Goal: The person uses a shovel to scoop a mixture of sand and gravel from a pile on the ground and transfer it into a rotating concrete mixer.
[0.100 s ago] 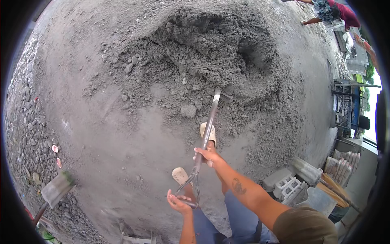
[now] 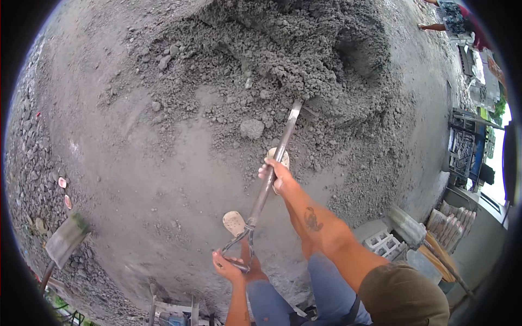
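Observation:
A shovel (image 2: 265, 198) slants away from me, its blade sunk in the grey heap of damp sand or concrete mix (image 2: 304, 70). Only the metal neck and a little of the blade's edge show. My right hand (image 2: 279, 175) grips the shaft about halfway along. At the near end, my left hand (image 2: 230, 267) is closed on the crossbar of the forked handle; some of its fingers are hidden. Both my feet, in pale clogs (image 2: 234, 223), stand on the dusty ground behind the heap, the right one partly covered by my right hand and the shaft.
Stones (image 2: 41, 179) line the left side, where another shovel's blade (image 2: 66, 242) sticks up. Hollow blocks (image 2: 384, 244), another shovel blade (image 2: 408, 224) and stacked sacks (image 2: 450, 223) lie at the right. A person (image 2: 452, 22) is at the far upper right.
My right hand has slid along the shaft toward the blade. My left fingers have closed further on the crossbar. The view has shifted, so the heap appears higher.

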A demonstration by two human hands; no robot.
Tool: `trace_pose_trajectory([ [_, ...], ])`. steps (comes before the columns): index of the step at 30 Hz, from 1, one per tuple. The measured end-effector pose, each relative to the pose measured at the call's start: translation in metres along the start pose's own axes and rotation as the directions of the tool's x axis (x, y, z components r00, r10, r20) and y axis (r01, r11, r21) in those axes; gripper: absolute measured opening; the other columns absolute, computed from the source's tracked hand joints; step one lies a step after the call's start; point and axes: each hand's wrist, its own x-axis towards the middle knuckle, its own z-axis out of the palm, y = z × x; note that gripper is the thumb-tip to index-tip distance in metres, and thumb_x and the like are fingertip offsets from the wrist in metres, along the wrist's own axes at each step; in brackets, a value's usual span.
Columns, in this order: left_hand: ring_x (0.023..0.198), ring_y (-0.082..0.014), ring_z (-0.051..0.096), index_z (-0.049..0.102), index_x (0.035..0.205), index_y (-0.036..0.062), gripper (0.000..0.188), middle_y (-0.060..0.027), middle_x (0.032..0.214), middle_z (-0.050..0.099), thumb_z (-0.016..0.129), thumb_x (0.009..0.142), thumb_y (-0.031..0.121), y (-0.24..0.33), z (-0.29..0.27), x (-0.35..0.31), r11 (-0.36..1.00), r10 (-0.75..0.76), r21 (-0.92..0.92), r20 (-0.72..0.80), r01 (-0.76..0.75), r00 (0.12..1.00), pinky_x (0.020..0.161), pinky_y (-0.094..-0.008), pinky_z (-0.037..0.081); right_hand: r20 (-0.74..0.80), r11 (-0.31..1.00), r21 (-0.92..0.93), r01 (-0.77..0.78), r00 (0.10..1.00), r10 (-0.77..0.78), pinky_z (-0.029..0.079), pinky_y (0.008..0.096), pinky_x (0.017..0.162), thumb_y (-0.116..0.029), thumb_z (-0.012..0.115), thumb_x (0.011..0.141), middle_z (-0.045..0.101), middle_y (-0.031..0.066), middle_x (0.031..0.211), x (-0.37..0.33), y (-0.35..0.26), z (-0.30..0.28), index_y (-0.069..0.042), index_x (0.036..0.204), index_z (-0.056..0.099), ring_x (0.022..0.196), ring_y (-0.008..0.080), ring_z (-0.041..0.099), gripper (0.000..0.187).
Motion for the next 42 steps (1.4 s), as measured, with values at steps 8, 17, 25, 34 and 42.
trace_pose_trajectory([
  [8,0.040,-0.0161,0.042,0.045,0.078,0.0094,0.037,-0.0033,0.056,0.042,0.049,0.096,0.042,-0.025,-0.065,0.150,0.990,-0.016,-0.143,-0.138,-0.004,0.990,0.036,-0.0329,0.037,0.017,0.996,-0.034,-0.079,0.997,0.079,0.045,0.0389,0.054,-0.021,0.067,0.084,0.043,0.0007,0.059,0.120,0.036,0.062,-0.013,0.075,0.048,0.052,0.0190,0.046,0.022],
  [17,0.041,-0.0166,0.047,0.051,0.082,0.0084,0.028,-0.0038,0.062,0.049,0.054,0.090,0.034,-0.048,-0.280,-0.001,0.978,-0.143,-0.183,-0.251,0.098,0.957,0.036,-0.0332,0.042,-0.003,0.995,-0.087,-0.052,0.999,0.052,0.045,0.0429,0.054,-0.013,0.068,0.084,0.046,0.0041,0.065,-0.090,0.127,-0.016,-0.010,0.084,0.052,0.051,0.0224,0.047,0.016],
  [25,0.042,-0.0169,0.050,0.052,0.080,0.0071,0.028,-0.0048,0.062,0.052,0.054,0.090,0.033,0.042,-0.403,-0.133,0.974,-0.059,-0.223,-0.054,0.046,0.997,0.038,-0.0329,0.043,0.272,0.949,0.003,-0.316,0.913,0.303,0.047,0.0483,0.058,-0.018,0.064,0.089,0.047,0.0058,0.067,-0.352,0.292,-0.083,-0.009,0.087,0.054,0.056,0.0238,0.050,0.014],
  [34,0.044,-0.0173,0.052,0.053,0.078,0.0057,0.029,-0.0060,0.062,0.054,0.055,0.090,0.032,0.039,-0.422,-0.241,0.976,0.215,-0.095,0.256,-0.196,0.943,0.039,-0.0325,0.044,0.226,0.866,0.266,-0.423,0.901,0.370,0.047,0.0470,0.058,-0.017,0.061,0.091,0.045,0.0038,0.065,-0.480,0.351,-0.164,-0.009,0.086,0.051,0.055,0.0215,0.046,0.014],
  [42,0.045,-0.0177,0.055,0.054,0.075,0.0045,0.030,-0.0070,0.062,0.057,0.055,0.090,0.031,-0.039,-0.385,-0.349,0.907,0.274,0.079,0.637,-0.414,0.721,0.040,-0.0322,0.045,0.110,0.724,0.689,-0.040,0.993,-0.049,0.047,0.0477,0.059,-0.015,0.062,0.092,0.044,0.0043,0.067,-0.642,0.232,-0.400,-0.008,0.084,0.046,0.056,0.0220,0.046,0.019],
])
